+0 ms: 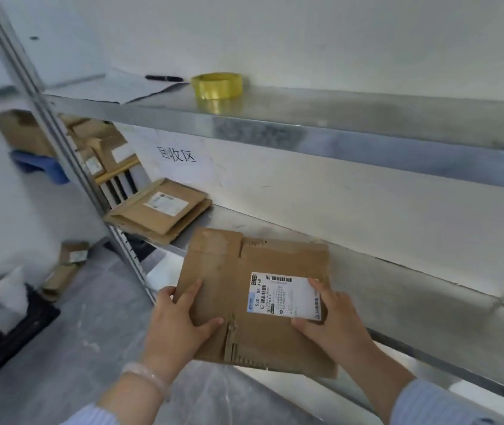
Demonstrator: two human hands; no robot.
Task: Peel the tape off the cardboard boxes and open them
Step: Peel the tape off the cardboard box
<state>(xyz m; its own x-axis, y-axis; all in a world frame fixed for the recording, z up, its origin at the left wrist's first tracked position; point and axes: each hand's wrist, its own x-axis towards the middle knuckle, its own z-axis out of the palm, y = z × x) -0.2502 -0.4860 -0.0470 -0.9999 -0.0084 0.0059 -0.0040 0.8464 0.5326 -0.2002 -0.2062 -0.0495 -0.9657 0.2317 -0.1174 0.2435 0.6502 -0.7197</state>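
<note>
Both edges of the cardboard box (232, 289), lower centre, are pinched by your fingers (209, 324), left hand (180, 320) nearer its lengthwise seam (231, 331) than right hand (335, 320).

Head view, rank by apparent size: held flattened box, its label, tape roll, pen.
1. flattened box, nearest the camera
2. label
3. tape roll
4. pen
Roll and pen sit farther back, so real sizes are unsure.

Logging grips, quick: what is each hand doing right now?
Left hand: grips the flat brown cardboard box at its left edge.
Right hand: grips its right edge.
</note>
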